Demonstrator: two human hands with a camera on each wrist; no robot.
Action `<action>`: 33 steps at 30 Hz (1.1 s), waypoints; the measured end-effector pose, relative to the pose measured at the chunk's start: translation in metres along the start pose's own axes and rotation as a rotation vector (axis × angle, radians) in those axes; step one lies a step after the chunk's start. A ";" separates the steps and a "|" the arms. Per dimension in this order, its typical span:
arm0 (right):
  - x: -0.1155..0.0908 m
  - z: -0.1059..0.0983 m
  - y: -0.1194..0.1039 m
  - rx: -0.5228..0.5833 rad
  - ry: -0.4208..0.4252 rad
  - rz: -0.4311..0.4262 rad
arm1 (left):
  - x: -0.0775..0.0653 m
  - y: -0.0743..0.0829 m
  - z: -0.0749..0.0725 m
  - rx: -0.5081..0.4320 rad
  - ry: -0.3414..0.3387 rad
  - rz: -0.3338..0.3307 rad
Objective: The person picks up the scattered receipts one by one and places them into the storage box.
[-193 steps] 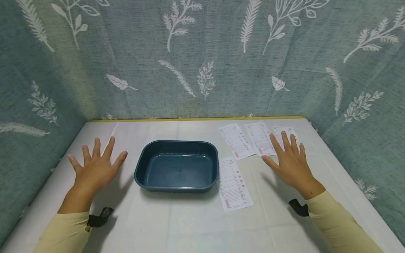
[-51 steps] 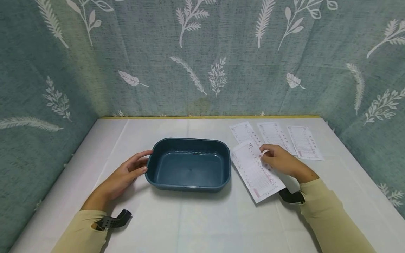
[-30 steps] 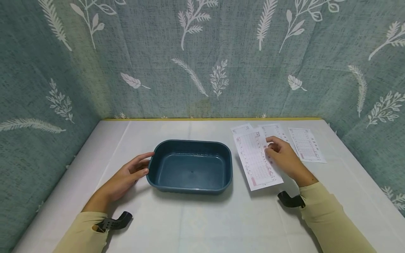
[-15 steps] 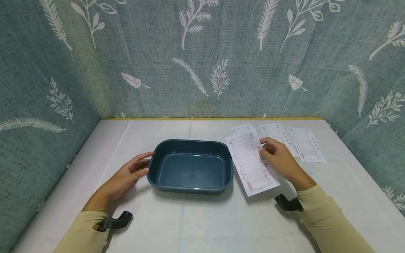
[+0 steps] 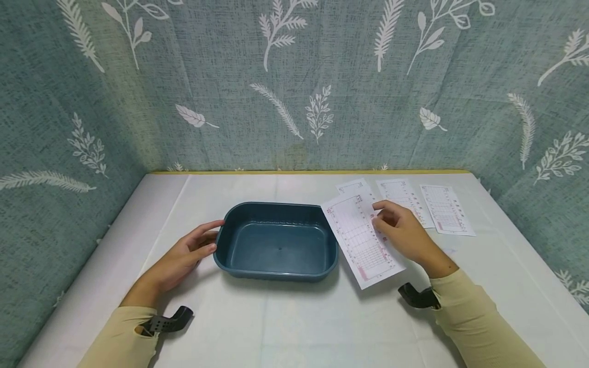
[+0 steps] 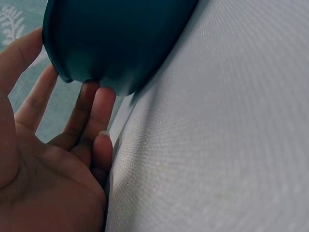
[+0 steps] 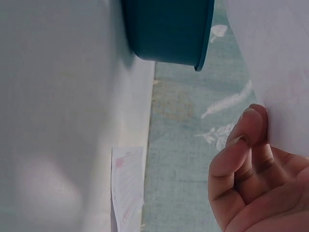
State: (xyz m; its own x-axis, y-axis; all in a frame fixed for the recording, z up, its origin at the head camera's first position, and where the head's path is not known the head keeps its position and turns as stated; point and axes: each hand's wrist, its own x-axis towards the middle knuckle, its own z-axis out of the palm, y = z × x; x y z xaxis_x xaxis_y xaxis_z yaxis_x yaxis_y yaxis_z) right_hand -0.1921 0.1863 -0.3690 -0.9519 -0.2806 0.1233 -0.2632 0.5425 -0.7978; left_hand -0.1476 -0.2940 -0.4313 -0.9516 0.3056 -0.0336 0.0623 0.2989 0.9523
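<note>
Fingers (image 5: 388, 205) curled, right hand (image 5: 406, 232) pinches seemingly tilted paper (image 5: 358, 240).

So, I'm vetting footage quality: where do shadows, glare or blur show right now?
Head: soft shadow in front of the tub, held sheet fairly sharp; left wrist: tub wall darkly shaded; right wrist: pale bright patch on the tabletop, lying sheet slightly blurred.

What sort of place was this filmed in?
Probably a makeshift filming booth: leaf-print fabric walls off three sides of a white-covered table, and black wrist devices show.
</note>
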 end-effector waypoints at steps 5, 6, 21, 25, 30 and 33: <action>-0.001 0.002 -0.002 -0.014 -0.008 -0.003 | 0.001 0.000 0.000 -0.006 0.003 -0.010; -0.002 0.002 -0.003 -0.019 -0.009 -0.003 | 0.001 0.000 0.000 -0.008 0.003 -0.012; -0.001 0.008 -0.002 0.015 -0.060 0.056 | 0.001 0.000 0.000 0.011 0.011 -0.019; -0.001 0.010 -0.001 0.016 -0.061 0.051 | 0.001 0.000 0.001 0.019 0.017 -0.028; 0.000 0.012 0.000 0.009 -0.055 0.036 | 0.002 -0.001 0.000 0.030 0.023 -0.035; 0.000 0.013 0.000 0.017 -0.051 0.025 | 0.001 -0.001 0.000 0.032 0.024 -0.035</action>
State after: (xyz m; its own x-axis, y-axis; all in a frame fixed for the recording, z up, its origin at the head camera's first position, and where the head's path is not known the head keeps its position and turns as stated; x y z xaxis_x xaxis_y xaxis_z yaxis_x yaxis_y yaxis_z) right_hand -0.1902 0.1760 -0.3765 -0.9488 -0.3075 0.0729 -0.2362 0.5368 -0.8099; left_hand -0.1489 -0.2939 -0.4326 -0.9602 0.2731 -0.0589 0.0383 0.3375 0.9405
